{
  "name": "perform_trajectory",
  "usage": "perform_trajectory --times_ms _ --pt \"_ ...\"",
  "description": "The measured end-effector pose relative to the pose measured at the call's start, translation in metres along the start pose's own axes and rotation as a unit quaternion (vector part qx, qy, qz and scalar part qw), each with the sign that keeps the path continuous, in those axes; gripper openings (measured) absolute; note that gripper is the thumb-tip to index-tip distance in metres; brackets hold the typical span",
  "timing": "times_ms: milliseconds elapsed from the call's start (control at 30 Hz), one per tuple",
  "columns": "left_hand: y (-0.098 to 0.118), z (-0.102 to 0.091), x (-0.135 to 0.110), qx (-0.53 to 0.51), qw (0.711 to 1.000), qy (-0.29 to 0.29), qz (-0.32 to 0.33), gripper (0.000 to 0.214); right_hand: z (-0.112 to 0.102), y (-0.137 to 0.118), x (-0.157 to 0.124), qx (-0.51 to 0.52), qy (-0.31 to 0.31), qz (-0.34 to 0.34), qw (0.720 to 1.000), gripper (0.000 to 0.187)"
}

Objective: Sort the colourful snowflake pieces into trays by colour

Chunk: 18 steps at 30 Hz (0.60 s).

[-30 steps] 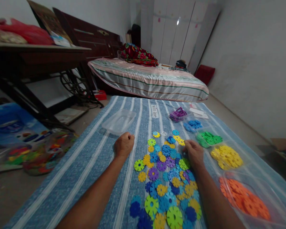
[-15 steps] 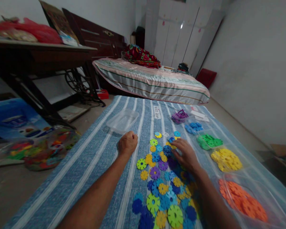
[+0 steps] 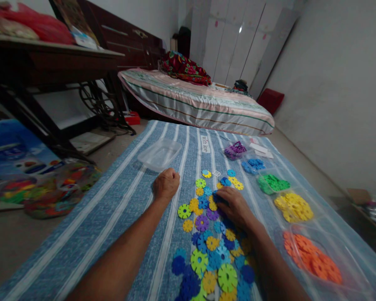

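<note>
Multicoloured notched discs lie under the right hand, fingers bent, grip unclear; the left hand makes a closed fist near a clear tub.

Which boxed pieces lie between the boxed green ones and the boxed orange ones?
In the head view, the yellow pieces lie between the green pieces and the orange pieces.

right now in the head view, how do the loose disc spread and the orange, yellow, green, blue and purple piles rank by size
1. loose disc spread
2. orange pile, its nearness to the camera helping
3. yellow pile
4. green pile
Unranked: blue pile and purple pile look too alike
</note>
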<state>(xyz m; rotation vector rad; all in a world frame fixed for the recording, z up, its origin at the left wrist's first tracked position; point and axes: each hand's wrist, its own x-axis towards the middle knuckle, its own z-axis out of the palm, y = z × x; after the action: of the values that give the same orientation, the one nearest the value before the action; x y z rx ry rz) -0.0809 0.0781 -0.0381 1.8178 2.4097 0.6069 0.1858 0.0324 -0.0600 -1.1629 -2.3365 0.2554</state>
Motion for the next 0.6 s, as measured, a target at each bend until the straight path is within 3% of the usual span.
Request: perform_trajectory --times_ms 433,600 --pt "-0.0005 0.0022 -0.0007 -0.012 1.000 0.000 -0.003 0.025 0.0029 -0.0006 -0.0016 0.004 0.026 0.002 1.000 0.018" --pt "0.0001 0.0017 -0.0021 -0.011 1.000 -0.001 -0.003 0.025 0.0051 -0.0034 0.0005 -0.006 0.074 0.023 0.997 0.026"
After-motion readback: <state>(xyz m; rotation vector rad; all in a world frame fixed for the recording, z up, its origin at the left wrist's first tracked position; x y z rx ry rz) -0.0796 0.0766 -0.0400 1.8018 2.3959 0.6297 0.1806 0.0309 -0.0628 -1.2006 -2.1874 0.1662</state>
